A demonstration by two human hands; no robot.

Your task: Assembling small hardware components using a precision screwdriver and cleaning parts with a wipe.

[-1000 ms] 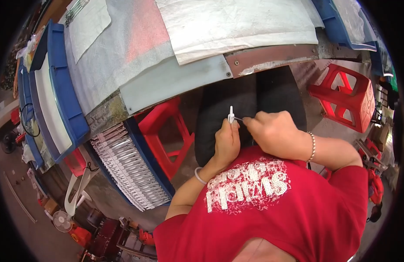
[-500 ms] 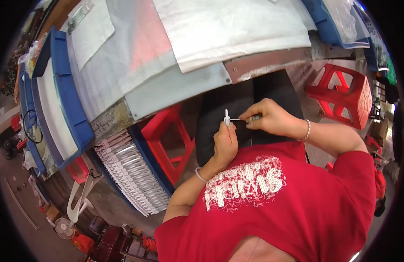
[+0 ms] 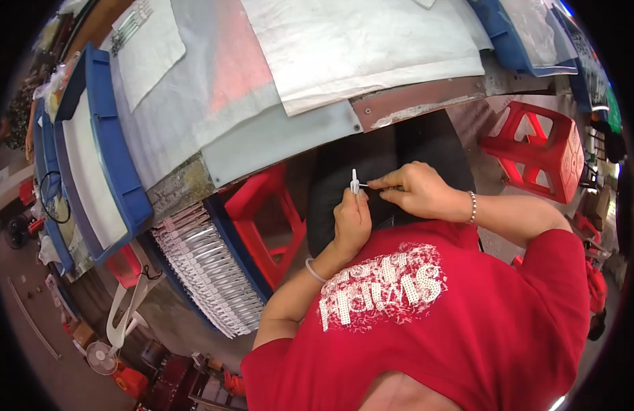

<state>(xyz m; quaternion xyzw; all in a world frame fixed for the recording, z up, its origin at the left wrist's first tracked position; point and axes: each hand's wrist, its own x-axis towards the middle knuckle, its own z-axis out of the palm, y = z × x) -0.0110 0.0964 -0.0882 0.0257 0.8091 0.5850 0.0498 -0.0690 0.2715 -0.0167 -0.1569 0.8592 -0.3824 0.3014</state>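
In front of my lap, my left hand (image 3: 352,222) pinches a small white part (image 3: 354,179) upright, its narrow tip rising above the thumb and fingers. From the right, my right hand (image 3: 424,193) closes round a slim screwdriver-like tool (image 3: 363,184). Only a short length of its thin shaft shows, and the fingers mostly hide its handle. That shaft points left and reaches the side of the white part. My palm and fingers cover the lower end of the part.
A workbench with white sheets (image 3: 371,55) lies ahead. At left stand a blue tray (image 3: 115,137) and a crate of stacked white and silvery pieces (image 3: 207,270). Red stools (image 3: 262,226) are under the bench and at right. Another blue tray (image 3: 495,34) sits far right.
My right hand has shifted slightly and its grip has turned, so less of the tool's handle and shaft shows. The left hand holds the white part almost in place.
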